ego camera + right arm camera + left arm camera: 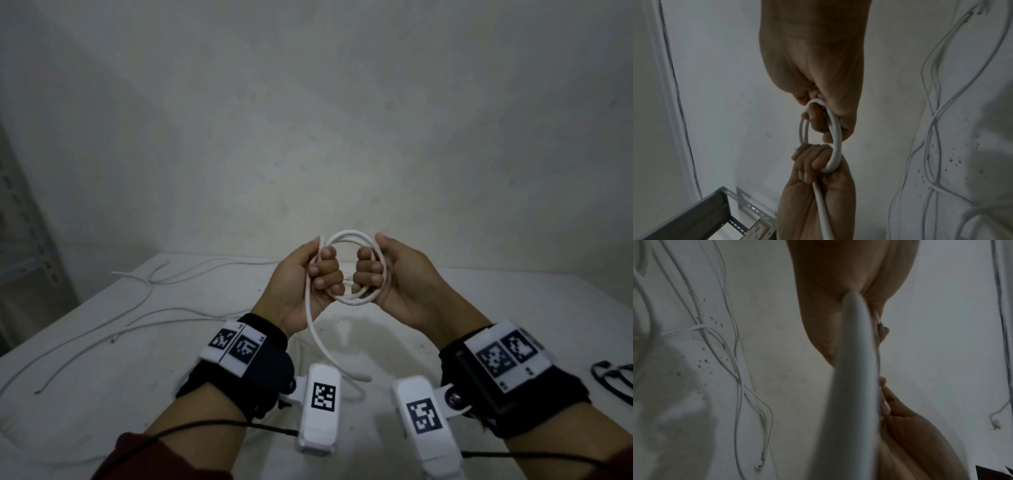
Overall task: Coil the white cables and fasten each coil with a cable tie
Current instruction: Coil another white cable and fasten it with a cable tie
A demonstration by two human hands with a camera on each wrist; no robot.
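Above the white table (137,394) I hold a small coil of white cable (349,235) between both hands. My left hand (320,274) grips the coil's left side with curled fingers, and my right hand (371,274) grips the right side the same way. The cable's free tail (325,346) hangs from the left hand down to the table. In the right wrist view the coil (835,142) spans from my right hand (818,73) to my left hand (818,186). The left wrist view is filled by the blurred cable (855,369). Black cable ties (613,375) lie at the table's right edge.
Several loose white cables (147,298) lie spread over the left half of the table, also seen in the wrist views as loose cables (735,369) and loose cables (931,129). A grey metal shelf (20,240) stands off the table's left side. A plain wall is behind.
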